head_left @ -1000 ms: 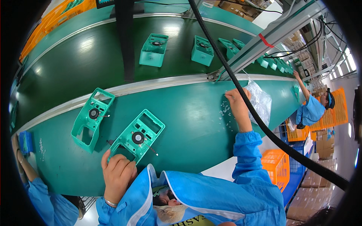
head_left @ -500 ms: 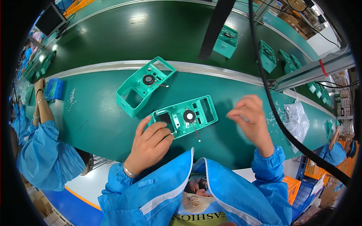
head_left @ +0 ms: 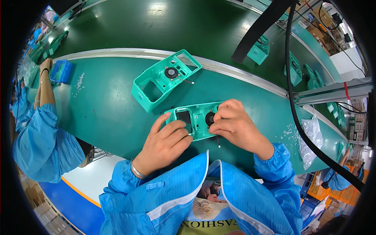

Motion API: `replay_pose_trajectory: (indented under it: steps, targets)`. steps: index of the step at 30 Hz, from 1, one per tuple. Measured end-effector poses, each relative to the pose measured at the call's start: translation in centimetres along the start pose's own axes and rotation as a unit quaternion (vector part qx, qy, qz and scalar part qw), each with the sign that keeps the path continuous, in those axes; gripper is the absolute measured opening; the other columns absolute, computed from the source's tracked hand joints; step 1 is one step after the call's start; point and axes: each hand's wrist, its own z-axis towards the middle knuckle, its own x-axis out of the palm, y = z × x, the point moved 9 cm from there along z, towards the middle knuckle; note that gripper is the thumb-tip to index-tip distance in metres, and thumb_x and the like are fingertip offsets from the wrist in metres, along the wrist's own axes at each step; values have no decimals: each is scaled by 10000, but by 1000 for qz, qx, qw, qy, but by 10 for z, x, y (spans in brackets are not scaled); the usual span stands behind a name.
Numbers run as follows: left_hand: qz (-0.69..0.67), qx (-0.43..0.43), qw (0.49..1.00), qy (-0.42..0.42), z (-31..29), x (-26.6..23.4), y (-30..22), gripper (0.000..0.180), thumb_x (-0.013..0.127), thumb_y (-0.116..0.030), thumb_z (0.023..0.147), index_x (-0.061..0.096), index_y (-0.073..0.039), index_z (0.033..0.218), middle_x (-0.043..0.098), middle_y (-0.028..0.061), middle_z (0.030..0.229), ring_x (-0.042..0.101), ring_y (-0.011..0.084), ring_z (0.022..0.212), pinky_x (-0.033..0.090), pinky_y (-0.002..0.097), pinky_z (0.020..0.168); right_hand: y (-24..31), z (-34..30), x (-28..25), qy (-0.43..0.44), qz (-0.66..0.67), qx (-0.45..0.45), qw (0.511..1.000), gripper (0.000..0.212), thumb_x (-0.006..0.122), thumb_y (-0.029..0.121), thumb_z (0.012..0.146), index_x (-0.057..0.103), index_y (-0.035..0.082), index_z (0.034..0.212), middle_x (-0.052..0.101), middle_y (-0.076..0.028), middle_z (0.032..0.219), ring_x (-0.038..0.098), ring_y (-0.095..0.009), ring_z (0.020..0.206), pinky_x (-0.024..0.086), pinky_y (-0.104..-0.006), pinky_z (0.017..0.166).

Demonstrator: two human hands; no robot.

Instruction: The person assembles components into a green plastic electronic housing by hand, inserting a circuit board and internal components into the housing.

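Note:
A green plastic housing (head_left: 201, 132) lies open side up on the bench in front of me. Inside it are a dark rectangular window at the left and a round black speaker (head_left: 210, 118), whose thin lead with a small white plug hangs over the near edge. My left hand (head_left: 166, 143) grips the housing's left end, thumb at the far side and fingers curled over the near wall. My right hand (head_left: 238, 124) is over the right part, fingertips pinched beside the speaker; whatever they hold is hidden. A second green housing (head_left: 145, 102) with a speaker lies just beyond.
Small white pieces are scattered at the right (head_left: 289, 134) and left (head_left: 79, 84). A clear plastic bag (head_left: 311, 137) lies at the right edge. A blue bin (head_left: 61, 71) stands near a co-worker's arm (head_left: 47, 88). Black cable (head_left: 294, 109) and strap (head_left: 260, 33) hang in front; more housings sit on the belt (head_left: 156, 29).
My right hand has come left from above the bare bench onto the right part of the near housing. My left hand stays on its left end. The whole view has shifted slightly.

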Motion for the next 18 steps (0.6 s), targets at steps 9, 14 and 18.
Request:
replay_pose_trajectory:
  steps: [9, 14, 18]
  targets:
    - [1, 2, 1000, -2, 1, -1, -1, 193, 761, -106, 754, 693, -148, 930, 646, -14, 932, 642, 191, 1056, 422, 541, 1125, 9, 1, 0, 19, -26, -13, 999, 121, 797, 111, 711, 736, 126, 814, 566, 19, 888, 569, -243, 1001, 418, -437, 972]
    - [-1, 3, 1000, 0, 1, 0, -1, 190, 759, -109, 755, 694, -147, 930, 643, -14, 929, 639, 191, 1050, 422, 542, 1126, 30, 6, -5, 9, -118, -55, 991, 112, 737, 105, 683, 731, 87, 793, 574, -10, 872, 590, -236, 999, 428, -463, 1027]
    - [7, 6, 1000, -1, 0, 1, -1, 190, 757, -112, 756, 694, -147, 932, 638, -13, 919, 636, 190, 1040, 426, 541, 1126, 44, 10, -1, 64, -195, -69, 976, 150, 736, 103, 682, 743, 82, 830, 632, -10, 942, 604, -251, 1024, 439, -525, 1059]
